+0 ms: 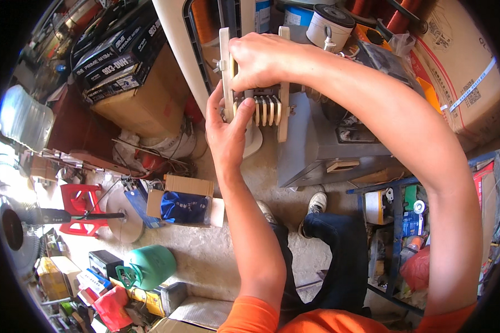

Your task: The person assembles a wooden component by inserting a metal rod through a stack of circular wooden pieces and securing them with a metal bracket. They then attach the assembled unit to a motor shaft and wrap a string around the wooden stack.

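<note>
A pale coil-winding form [284,105] stands upright in front of me, with two long bars and several curved slats set between them. A wing nut [217,66] sits on the outer side of its left bar. My left hand [228,130] is closed around the lower part of that left bar, the thumb in front beside the slats. Higher up, my right hand [261,62] reaches across from the right, its fingers curled against the same bar. Its fingertips are partly hidden, and the hand covers the middle of the form.
A grey metal machine housing [305,150] stands right behind the form. Large cartons [466,61] are at the far right, stacked boxes [122,61] at the far left. A green gas cylinder [150,266], an open carton [186,186] and a blue shelf rack [397,244] flank my legs.
</note>
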Demonstrator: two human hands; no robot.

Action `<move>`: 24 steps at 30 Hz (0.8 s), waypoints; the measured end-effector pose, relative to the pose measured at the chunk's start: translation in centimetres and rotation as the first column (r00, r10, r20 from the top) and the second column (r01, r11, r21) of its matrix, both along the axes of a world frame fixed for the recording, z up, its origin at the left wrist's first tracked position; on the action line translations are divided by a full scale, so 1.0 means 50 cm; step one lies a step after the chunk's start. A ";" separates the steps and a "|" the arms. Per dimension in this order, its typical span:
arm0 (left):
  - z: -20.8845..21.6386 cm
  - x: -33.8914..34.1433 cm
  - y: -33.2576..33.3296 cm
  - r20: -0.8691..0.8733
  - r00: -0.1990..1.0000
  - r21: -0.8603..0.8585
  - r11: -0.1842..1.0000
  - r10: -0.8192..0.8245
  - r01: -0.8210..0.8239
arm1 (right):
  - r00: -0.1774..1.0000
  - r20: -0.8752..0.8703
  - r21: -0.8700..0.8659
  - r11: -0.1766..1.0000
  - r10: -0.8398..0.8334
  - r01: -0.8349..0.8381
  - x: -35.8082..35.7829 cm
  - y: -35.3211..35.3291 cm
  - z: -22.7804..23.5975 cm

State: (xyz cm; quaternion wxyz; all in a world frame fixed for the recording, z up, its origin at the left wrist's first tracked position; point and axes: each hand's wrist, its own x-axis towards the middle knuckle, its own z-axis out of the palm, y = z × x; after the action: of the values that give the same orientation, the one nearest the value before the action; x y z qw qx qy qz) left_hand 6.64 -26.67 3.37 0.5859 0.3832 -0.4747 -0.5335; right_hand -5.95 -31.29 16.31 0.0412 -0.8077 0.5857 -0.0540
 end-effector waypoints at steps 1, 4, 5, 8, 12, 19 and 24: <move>-0.004 0.000 -0.003 0.024 1.000 -0.009 1.000 0.009 -0.009 | 0.999 0.039 -0.006 0.999 0.036 -0.036 -0.008 0.002 -0.004; -0.023 -0.007 -0.016 0.061 0.998 -0.039 0.999 0.027 -0.024 | 0.998 0.059 -0.072 0.997 0.003 0.002 -0.016 0.001 -0.010; -0.026 -0.004 -0.015 0.056 0.998 -0.036 0.999 0.021 -0.019 | 0.999 0.049 -0.091 0.996 -0.012 0.016 -0.017 0.001 -0.018; -0.008 -0.004 -0.007 0.032 0.999 -0.002 1.000 0.000 0.000 | 1.000 -0.010 -0.084 0.996 -0.009 0.008 -0.014 0.001 -0.006; -0.006 -0.002 -0.006 0.004 1.000 0.001 1.000 -0.028 0.028 | 0.988 -0.155 -0.053 0.999 -0.004 -0.004 -0.008 0.012 0.013; 0.006 -0.001 0.008 0.342 0.670 -0.555 0.717 0.659 -0.422 | 0.956 -0.290 -0.137 0.988 0.035 -0.077 -0.017 0.011 -0.013; 0.034 -0.032 0.066 0.672 0.519 -0.637 0.770 0.528 0.043 | 0.973 -0.228 -0.307 0.946 0.033 -0.104 -0.038 0.006 -0.050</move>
State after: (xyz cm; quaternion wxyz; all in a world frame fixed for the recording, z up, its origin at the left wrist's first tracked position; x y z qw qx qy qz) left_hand 5.06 -23.39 5.09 0.4526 0.4538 -0.7672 -0.0246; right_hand -7.85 -30.99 13.80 -0.1519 -0.8248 0.5417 -0.0563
